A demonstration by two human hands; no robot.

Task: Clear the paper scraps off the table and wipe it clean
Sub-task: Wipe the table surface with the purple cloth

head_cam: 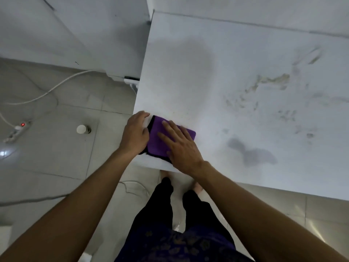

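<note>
A folded purple cloth [159, 138] with a black edge lies at the near left corner of the white table [236, 76]. My right hand [180, 145] rests flat on top of the cloth, fingers spread. My left hand [135, 134] sits at the table's left edge, its fingers curled over the cloth's left side. Dried, peeling stains [272, 82] mark the right part of the tabletop. A damp grey patch [251, 152] shows near the front edge, and a larger one [181, 59] further back. No paper scraps are visible on the table.
Left of the table, on the tiled floor, lie a power strip [16, 130] with a red light, white cables [56, 86] and a small white-capped bottle [83, 129]. A white wall runs behind. My legs and feet stand against the table's front edge.
</note>
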